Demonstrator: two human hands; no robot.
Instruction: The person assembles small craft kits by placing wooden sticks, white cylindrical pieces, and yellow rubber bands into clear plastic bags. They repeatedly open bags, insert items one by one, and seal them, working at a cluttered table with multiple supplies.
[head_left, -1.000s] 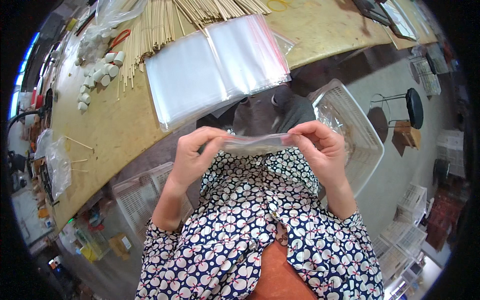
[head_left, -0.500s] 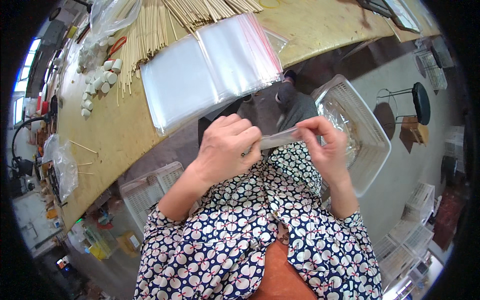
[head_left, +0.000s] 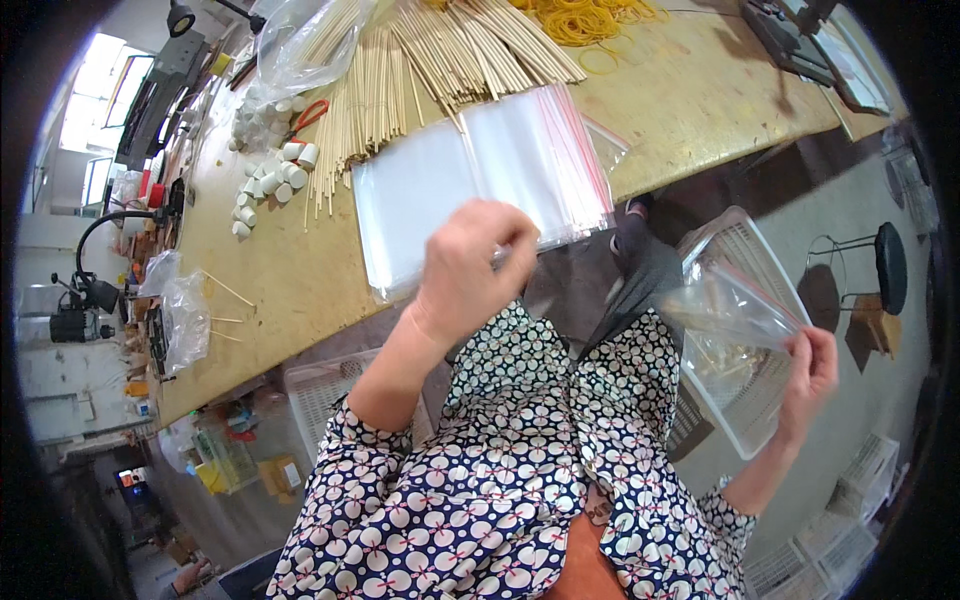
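My right hand (head_left: 808, 378) pinches a clear zip bag (head_left: 735, 305) with a red strip along its edge, out to the right above a white plastic basket (head_left: 768, 285). Whether the bag has anything inside cannot be made out against the basket's contents. In front of the table edge, my left hand (head_left: 470, 262) is blurred, its fingers curled near the stack of clear zip bags (head_left: 420, 190). Its fingertips are smeared, and nothing shows clearly between them. The stack lies on the table, with red strips at its right side.
Wooden sticks (head_left: 370, 90) fan out behind the bags, with white cylindrical caps (head_left: 270, 180) and a red-handled tool (head_left: 312, 112) to their left. Yellow rubber bands (head_left: 590, 20) lie at the back. A black stool (head_left: 888, 265) stands right; another basket (head_left: 335, 385) sits below the table.
My hands have drawn apart. The right has swung out to the right over the basket with the bag; the left has let go of it and is nearer the stack. The view has shifted.
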